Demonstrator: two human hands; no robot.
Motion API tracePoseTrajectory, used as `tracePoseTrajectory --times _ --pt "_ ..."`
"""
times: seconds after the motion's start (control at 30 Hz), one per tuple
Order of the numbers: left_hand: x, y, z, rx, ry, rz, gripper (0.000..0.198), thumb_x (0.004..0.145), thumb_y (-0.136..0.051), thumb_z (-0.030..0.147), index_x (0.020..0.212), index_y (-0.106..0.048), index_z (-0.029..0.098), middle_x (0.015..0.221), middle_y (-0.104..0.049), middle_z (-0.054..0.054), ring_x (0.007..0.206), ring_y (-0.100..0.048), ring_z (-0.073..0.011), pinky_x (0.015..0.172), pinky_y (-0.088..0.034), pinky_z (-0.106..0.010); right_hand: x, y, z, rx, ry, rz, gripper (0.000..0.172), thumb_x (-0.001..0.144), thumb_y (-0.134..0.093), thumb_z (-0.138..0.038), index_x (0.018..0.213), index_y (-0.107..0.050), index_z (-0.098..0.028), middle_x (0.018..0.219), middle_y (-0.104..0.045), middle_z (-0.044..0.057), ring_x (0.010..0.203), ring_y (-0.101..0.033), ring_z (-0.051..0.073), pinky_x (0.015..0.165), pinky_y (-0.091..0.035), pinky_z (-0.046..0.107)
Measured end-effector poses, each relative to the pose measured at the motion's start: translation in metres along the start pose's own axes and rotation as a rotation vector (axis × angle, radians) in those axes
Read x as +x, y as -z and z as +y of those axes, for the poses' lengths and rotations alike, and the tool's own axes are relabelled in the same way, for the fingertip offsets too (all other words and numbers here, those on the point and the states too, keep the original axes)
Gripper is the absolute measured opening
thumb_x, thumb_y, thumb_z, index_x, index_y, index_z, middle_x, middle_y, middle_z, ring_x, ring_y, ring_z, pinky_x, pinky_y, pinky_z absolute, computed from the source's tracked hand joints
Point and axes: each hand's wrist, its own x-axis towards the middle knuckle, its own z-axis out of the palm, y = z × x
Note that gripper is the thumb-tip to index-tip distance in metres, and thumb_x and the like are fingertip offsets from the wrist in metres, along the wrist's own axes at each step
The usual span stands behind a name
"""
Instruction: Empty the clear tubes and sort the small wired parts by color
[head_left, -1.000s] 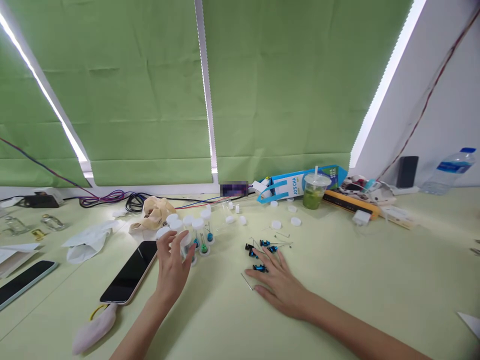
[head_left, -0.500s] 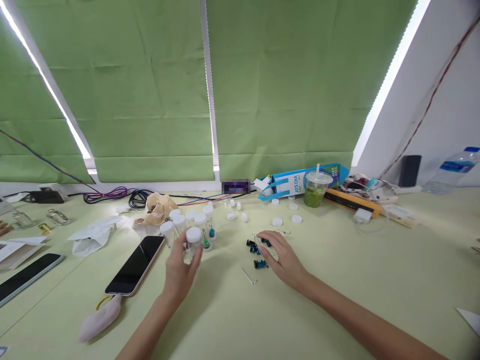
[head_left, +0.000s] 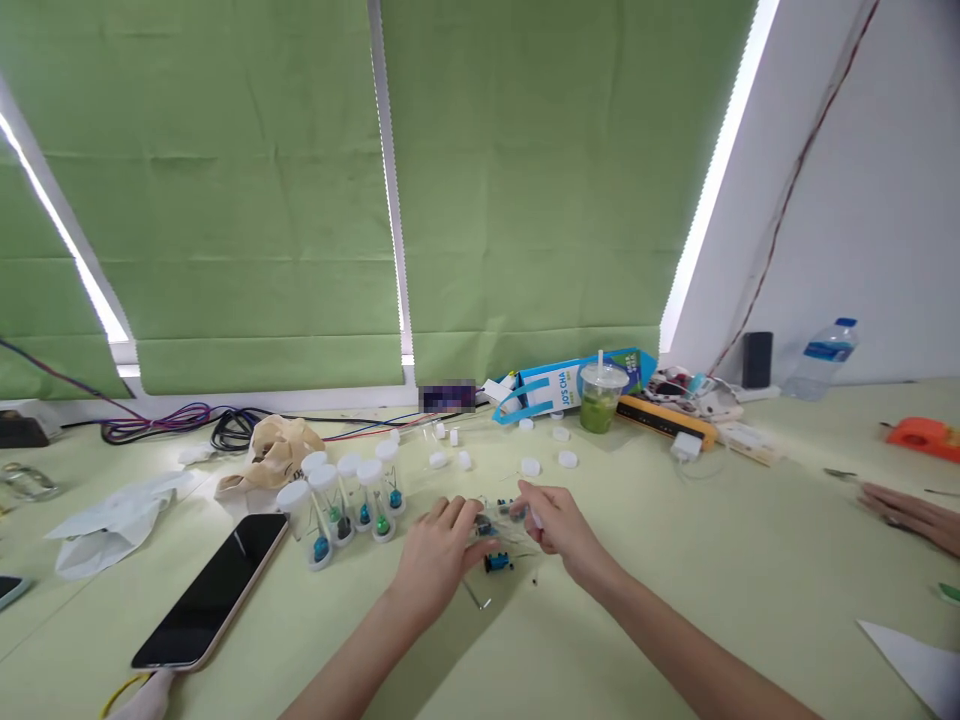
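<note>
Remote, I've L hand (head_left: 437, 550) curled nr blue parts (head_left: 497, 563), thumb apart. R hand (head_left: 562, 528): fingers bent; can't tell grips.

This looks like a shared office or workroom, though which cannot be told: a long pale table (head_left: 697, 590) below green blinds (head_left: 525, 200), cables (head_left: 191, 425) at far left, lidded jars (head_left: 373, 500) of small parts, a phone (head_left: 214, 590), a drink cup (head_left: 601, 400), and another person's hand (head_left: 915, 517) at right.
</note>
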Motion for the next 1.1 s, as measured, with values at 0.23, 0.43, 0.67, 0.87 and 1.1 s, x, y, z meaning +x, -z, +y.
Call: tracePoseTrajectory --times 0.23,0.43,0.67,0.87,1.1 --pt "0.002 0.007 -0.006 -0.694 0.284 -0.229 0.032 0.076 -0.055 0.05 0.079 -0.056 0.018 0.062 -0.056 0.001 0.049 -0.045 -0.0098 0.046 -0.031 -0.021 -0.001 0.011 0.012 0.066 0.248 -0.137 0.031 0.084 -0.045 -0.047 0.075 -0.052 -0.018 0.05 -0.04 -0.005 0.047 -0.038 0.008 0.044 -0.028 0.019" --pt "0.002 0.006 -0.016 -1.227 0.622 -0.346 0.034 0.076 -0.054 0.049 0.068 -0.051 0.017 0.041 -0.034 0.009 0.034 -0.024 -0.0035 0.035 -0.008 -0.018 -0.001 0.016 0.009 0.147 0.28 -0.439 0.033 0.083 -0.047 -0.051 0.102 -0.047 -0.024 0.078 -0.058 0.0 0.054 -0.044 0.009 0.05 -0.035 0.02" --pt "0.0 0.003 -0.017 -1.344 0.704 -0.32 0.03 0.074 -0.06 0.043 0.069 -0.043 0.02 0.041 -0.035 0.011 0.035 -0.021 -0.0028 0.034 -0.006 -0.016 -0.002 0.02 0.007 -0.117 0.328 -0.632 0.033 0.083 -0.049 -0.045 0.103 -0.06 -0.022 0.081 -0.063 0.002 0.059 -0.047 0.01 0.05 -0.035 0.019" --pt "0.004 0.003 -0.026 -1.153 0.752 0.017 0.036 0.065 -0.07 0.042 0.068 -0.043 0.019 0.04 -0.032 0.013 0.035 -0.022 -0.0017 0.034 -0.01 -0.013 0.012 0.034 0.02 -0.081 0.089 -0.615 0.034 0.081 -0.051 -0.046 0.099 -0.061 -0.019 0.086 -0.065 0.004 0.044 -0.034 0.004 0.038 -0.029 0.015" --pt "0.003 -0.002 -0.021 -1.015 0.768 0.031 0.037 0.068 -0.063 0.051 0.065 -0.044 0.019 0.031 -0.037 0.011 0.028 -0.024 -0.0034 0.029 -0.016 -0.013 0.008 0.022 0.021 -0.085 0.125 -0.698 0.044 0.078 -0.058 -0.036 0.121 -0.052 -0.026 0.091 -0.065 0.004 0.065 -0.051 0.011 0.043 -0.035 0.014"
